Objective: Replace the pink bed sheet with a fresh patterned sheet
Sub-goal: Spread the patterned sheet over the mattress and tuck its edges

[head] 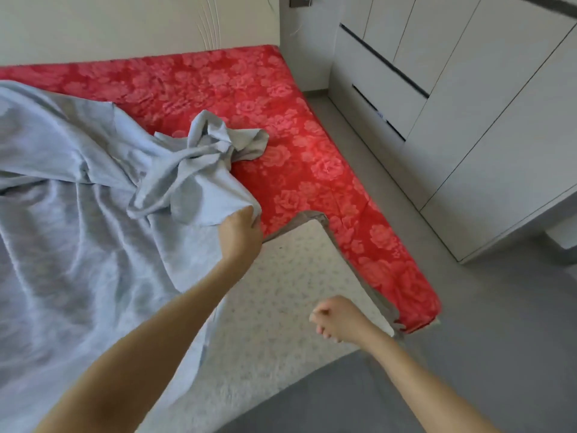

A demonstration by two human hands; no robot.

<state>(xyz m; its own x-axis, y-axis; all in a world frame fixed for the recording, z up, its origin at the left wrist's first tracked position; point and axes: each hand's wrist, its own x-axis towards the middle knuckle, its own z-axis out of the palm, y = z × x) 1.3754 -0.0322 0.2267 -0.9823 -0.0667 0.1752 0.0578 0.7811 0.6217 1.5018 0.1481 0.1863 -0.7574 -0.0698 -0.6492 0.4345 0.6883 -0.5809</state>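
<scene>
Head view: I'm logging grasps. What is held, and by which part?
The left hand grips the crumpled pale blue-grey fabric sheet by its bunched edge; the right hand is curled, holding nothing.

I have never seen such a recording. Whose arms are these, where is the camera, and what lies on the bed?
There is no machine: the two bare arms belong to a person, and the one picture comes from a camera worn on that person's head, looking forward and down. A red flowered cover is spread flat. On it lie a crumpled grey-blue sheet and a white speckled sheet with a grey edge. The left hand grips the grey-blue sheet. The right hand is curled into a fist over the white speckled sheet and seems to hold nothing. White cupboards stand at the right.
</scene>
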